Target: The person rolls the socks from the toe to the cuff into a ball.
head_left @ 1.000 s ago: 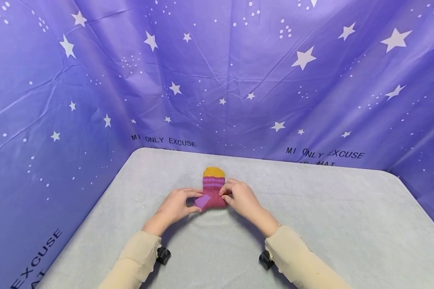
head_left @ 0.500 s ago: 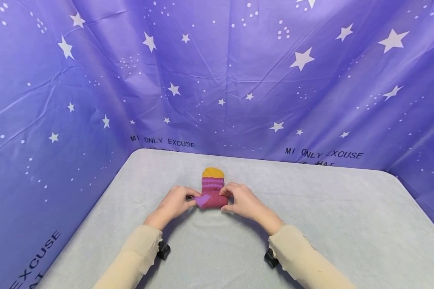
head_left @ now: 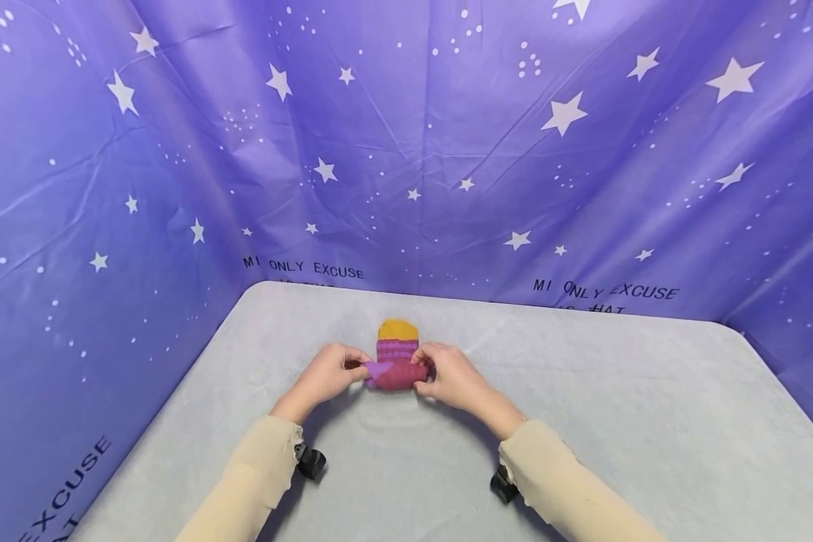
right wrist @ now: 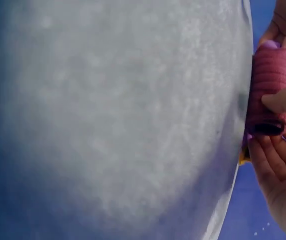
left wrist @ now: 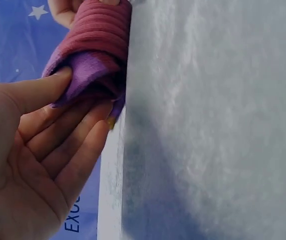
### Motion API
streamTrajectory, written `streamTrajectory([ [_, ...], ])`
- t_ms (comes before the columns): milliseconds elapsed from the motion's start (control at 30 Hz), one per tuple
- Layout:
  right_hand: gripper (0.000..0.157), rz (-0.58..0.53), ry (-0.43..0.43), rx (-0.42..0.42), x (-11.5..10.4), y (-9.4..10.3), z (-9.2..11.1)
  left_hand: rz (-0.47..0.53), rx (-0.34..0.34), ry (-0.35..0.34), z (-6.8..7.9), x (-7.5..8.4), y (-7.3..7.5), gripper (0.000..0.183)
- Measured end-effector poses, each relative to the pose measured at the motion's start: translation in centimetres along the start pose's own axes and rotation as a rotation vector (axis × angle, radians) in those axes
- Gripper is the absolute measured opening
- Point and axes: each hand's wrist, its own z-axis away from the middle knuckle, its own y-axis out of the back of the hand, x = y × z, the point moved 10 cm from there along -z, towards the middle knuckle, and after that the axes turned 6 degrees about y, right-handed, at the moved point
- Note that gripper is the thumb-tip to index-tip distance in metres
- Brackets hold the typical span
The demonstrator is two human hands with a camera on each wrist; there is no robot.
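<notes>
Sock (head_left: 400,375): on the bench (head_left: 406,467), towards its far edge, lower part rolled, yellow end (head_left: 398,330) flat beyond | left hand (head_left: 325,372) pinches the roll's purple end, right hand (head_left: 452,378) the opposite end (presumably so neither side slackens) | bench: likely firm backing for the roll | starry curtain (head_left: 379,135) behind, seemingly just a backdrop

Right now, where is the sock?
In the head view, the sock is on the grey table, just below centre, between the left hand and the right hand.
</notes>
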Motion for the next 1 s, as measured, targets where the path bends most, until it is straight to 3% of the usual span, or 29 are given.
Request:
streamTrajectory([
  [100,0.024,-0.118,-0.007,0.002,0.2,0.3,0.5,0.074,-0.055,0.025,0.3,-0.1,-0.5,0.012],
  [233,0.022,-0.280,-0.086,-0.013,1.1,0.2,1.0,0.182,-0.105,0.089,0.5,-0.6,-1.2,0.014],
  [533,0.022,-0.449,-0.370,0.040,4.4,-0.7,1.4,0.353,-0.059,0.223,-0.4,-2.0,-2.3,0.018],
  [667,0.021,-0.602,-0.466,0.064,5.1,-1.2,1.0,0.252,0.018,0.253,-0.8,-2.1,-1.7,0.014],
  [767,0.021,-0.670,-0.523,0.063,5.3,-1.5,0.7,0.102,0.124,0.217,-0.8,-1.3,-0.6,0.008],
  [900,0.023,-0.696,-0.590,0.035,5.6,-1.8,0.6,-0.059,0.271,0.079,-0.1,1.2,0.9,0.016],
  [1000,0.024,-0.728,-0.624,0.020,5.9,-2.1,0.5,-0.167,0.317,-0.069,0.7,3.5,0.9,0.020],
])
